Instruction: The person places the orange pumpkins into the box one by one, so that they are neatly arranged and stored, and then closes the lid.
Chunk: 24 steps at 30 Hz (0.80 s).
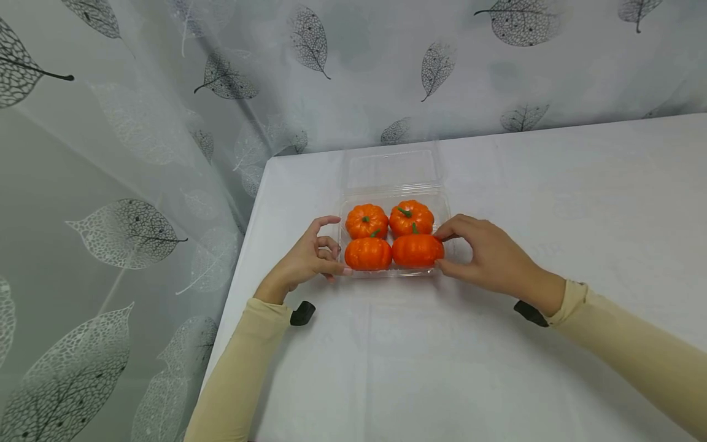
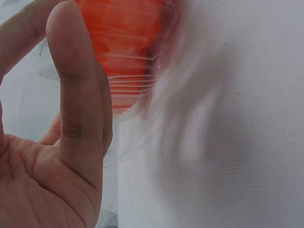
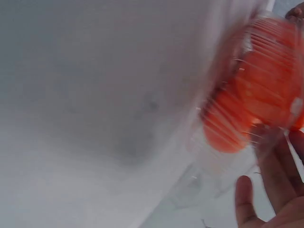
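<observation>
Several small orange pumpkins with green stems sit in a clear plastic clamshell container point(image 1: 403, 273). In the back row are a left pumpkin point(image 1: 367, 221) and a right pumpkin point(image 1: 411, 218). The front left pumpkin point(image 1: 368, 254) lies on its side. My right hand point(image 1: 486, 255) pinches the right end of the front right pumpkin point(image 1: 417, 251) between thumb and fingers. At the container's left side is my left hand point(image 1: 306, 256), thumb by its front corner and index finger stretched along the wall. In the left wrist view the thumb point(image 2: 73, 85) overlaps the container.
The container's hinged lid point(image 1: 392, 169) lies folded back behind it. A white cloth point(image 1: 469, 368) covers the table, whose left edge runs close by my left forearm. A leaf-patterned curtain point(image 1: 375, 61) hangs behind the table and on the left.
</observation>
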Motion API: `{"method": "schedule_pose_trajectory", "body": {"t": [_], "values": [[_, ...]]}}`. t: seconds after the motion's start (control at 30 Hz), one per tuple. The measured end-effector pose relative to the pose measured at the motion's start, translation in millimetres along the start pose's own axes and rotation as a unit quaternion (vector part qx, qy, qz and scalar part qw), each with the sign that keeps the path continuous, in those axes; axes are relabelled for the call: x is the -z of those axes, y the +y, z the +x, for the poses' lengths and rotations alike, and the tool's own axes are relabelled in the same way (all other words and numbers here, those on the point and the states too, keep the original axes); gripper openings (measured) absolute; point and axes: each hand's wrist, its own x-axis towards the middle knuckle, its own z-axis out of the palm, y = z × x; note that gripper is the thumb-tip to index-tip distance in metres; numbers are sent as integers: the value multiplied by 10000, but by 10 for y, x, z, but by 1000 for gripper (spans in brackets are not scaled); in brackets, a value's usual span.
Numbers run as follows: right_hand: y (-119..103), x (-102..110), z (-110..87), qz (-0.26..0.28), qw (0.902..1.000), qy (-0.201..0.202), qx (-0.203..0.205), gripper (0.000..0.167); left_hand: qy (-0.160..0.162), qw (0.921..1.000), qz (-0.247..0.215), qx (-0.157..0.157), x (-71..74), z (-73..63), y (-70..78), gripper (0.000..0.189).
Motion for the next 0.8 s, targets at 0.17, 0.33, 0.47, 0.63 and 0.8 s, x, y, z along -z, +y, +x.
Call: {"method": "schedule_pose_trajectory", "body": {"t": [0.17, 0.33, 0.47, 0.63, 0.8], "values": [[28, -20, -24, -12, 9999, -35, -107, 33, -35, 10000, 19, 33, 8, -2, -9, 101], [29, -21, -18, -166, 9998, 46, -21, 36, -33, 10000, 3, -18, 19, 4, -7, 102], [25, -26, -18, -247, 9996, 82, -103, 37, -35, 10000, 11, -21, 21, 9, -9, 101], [36, -22, -44, -202, 9995, 256, -40, 41, -31, 10000, 23, 5, 13, 14, -7, 100], [55, 3, -56, -124, 9987, 456, 170, 43, 13, 10000, 72, 55, 9, 18, -7, 100]]}}
